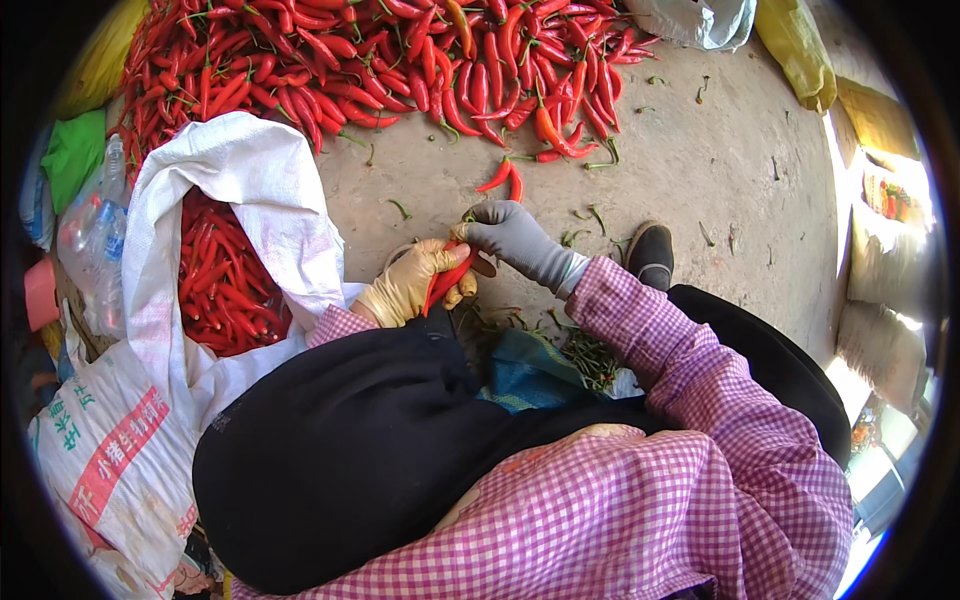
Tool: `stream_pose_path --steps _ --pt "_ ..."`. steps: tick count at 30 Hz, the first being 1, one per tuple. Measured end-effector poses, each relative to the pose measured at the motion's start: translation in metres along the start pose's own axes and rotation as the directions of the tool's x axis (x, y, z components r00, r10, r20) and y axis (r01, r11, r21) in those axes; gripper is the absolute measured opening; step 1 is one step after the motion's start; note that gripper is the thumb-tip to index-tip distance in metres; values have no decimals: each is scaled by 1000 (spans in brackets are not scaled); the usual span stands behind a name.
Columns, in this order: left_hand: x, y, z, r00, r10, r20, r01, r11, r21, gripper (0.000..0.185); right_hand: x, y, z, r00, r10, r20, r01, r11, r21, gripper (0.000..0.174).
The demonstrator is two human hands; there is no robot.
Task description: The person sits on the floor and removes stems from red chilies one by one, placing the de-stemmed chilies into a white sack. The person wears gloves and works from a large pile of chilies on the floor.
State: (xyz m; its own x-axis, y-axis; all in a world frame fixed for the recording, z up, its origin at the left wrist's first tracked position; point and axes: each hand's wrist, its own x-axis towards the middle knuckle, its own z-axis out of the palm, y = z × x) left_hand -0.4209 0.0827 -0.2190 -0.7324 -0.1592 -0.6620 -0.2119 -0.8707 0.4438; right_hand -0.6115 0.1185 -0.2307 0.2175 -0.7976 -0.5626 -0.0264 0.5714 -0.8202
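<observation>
My left hand [401, 289], in a cream rubber glove, grips a few red chilli peppers [448, 283] above my lap. At their upper end, the gloved fingertips of my right hand [517, 236], in grey knit, are pinched together on a green stem [469, 217]. Just beyond my hands, two loose red chillies [516, 182] lie on the concrete floor. A large heap of stemmed red chillies [360, 67] spreads across the far side. To my left stands a white woven sack [247, 154], its mouth folded back around a load of red chillies [225, 281].
Between my legs, green chilli stems [589, 356] lie on a blue woven sack [529, 367]. More stems dot the concrete floor [750, 165]. Plastic bottles in a clear bag [97, 240] crowd the left edge. Yellow sacking [799, 56] is at the upper right.
</observation>
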Motion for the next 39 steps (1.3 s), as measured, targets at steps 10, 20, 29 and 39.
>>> stream_pose_path --steps 10,20,29,39 --pt "-10 -2 6 994 -24 111 -2 972 233 31 -15 6 6 993 119 2 -118 992 53 28" --pt "-10 -3 11 996 91 -1 -77 844 530 25 -15 -7 8 990 143 11 -142 987 -70 21" --pt "1 -9 15 884 -145 444 -264 628 732 28 -33 17 -4 832 154 533 166 848 -504 30" --pt "4 2 -6 936 306 -175 -297 952 75 18 24 -50 -61 779 -437 450 325 -332 -885 15"
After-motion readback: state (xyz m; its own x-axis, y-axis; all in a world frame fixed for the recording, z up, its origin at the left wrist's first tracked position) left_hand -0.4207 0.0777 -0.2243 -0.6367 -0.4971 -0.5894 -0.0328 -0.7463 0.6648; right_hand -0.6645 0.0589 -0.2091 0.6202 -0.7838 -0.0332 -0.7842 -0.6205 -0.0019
